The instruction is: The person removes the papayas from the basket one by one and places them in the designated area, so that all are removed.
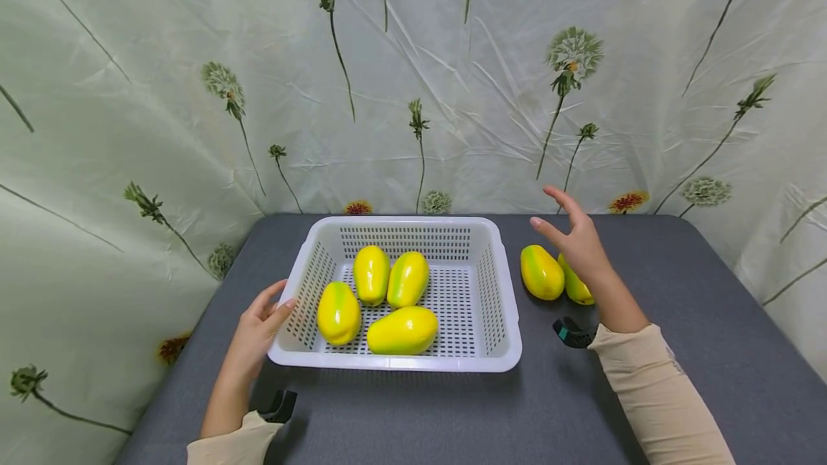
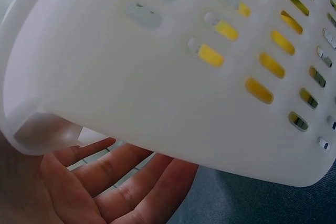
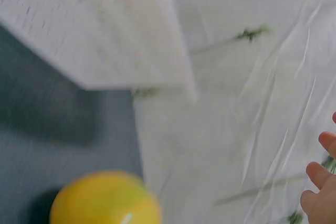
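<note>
The right hand point(image 1: 581, 246) hung wide, thumb and fingers apart, near two papayas point(image 1: 541, 273) towards the worktop's point(image 1: 413, 418) far edge; cupping one round its middle seemed surest. The left hand point(image 1: 254, 332) held the white basket point(image 1: 395, 362) by its rim. Inside lay four more papayas point(image 1: 403, 331), glossy yellow, some streaked green.

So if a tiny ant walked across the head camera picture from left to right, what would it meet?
Bare left hand → white rectangular plastic basket with holes → glossy yellow-green oval fruit just outside the basket → bare right hand → beige right sleeve.
</note>
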Available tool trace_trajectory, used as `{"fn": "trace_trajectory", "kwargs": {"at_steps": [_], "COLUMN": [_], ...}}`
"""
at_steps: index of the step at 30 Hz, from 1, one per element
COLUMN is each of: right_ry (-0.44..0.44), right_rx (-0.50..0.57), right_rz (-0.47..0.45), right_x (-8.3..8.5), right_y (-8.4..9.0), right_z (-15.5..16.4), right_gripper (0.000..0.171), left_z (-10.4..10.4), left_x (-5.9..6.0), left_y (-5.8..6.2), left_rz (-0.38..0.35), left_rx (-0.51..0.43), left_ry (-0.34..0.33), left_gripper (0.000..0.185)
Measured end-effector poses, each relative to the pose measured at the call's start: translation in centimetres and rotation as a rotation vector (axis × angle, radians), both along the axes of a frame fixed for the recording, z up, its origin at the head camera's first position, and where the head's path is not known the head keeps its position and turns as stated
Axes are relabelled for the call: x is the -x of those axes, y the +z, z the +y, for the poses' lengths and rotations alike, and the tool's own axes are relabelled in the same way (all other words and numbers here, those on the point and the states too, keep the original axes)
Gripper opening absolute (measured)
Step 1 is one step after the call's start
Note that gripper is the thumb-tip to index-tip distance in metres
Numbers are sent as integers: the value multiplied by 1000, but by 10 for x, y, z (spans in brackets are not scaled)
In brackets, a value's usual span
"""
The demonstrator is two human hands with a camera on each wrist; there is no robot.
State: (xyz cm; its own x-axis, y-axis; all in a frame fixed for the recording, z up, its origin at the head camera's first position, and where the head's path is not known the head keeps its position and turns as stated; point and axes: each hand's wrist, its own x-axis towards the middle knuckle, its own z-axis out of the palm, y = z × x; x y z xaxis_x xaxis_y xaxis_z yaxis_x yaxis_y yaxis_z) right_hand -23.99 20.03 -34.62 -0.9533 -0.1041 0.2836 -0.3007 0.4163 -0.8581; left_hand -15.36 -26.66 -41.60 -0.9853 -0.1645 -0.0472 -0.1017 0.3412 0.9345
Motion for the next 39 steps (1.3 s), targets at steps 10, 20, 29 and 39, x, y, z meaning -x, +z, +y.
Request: {"fn": "trace_trajectory", "kwargs": {"at_steps": [10, 20, 29, 39], "right_ry": [181, 337, 492, 756], "right_rx": [-18, -84, -120, -127], "right_rz": [126, 133, -4, -210], "right_x": [-17, -5, -3, 5], "right_y": [30, 4, -6, -22], "right_z": [-59, -103, -126, -134], "right_gripper": [62, 67, 68, 70], "left_z": [1, 0, 1, 1], "left_x": [0, 0, 0, 0], "left_y": [2, 0, 1, 2], "left_rz": [1, -11, -20, -7], "left_rx": [-4, -6, -23, -14], "left_ry": [-4, 3, 8, 5], "left_gripper": [54, 55, 56, 56]}}
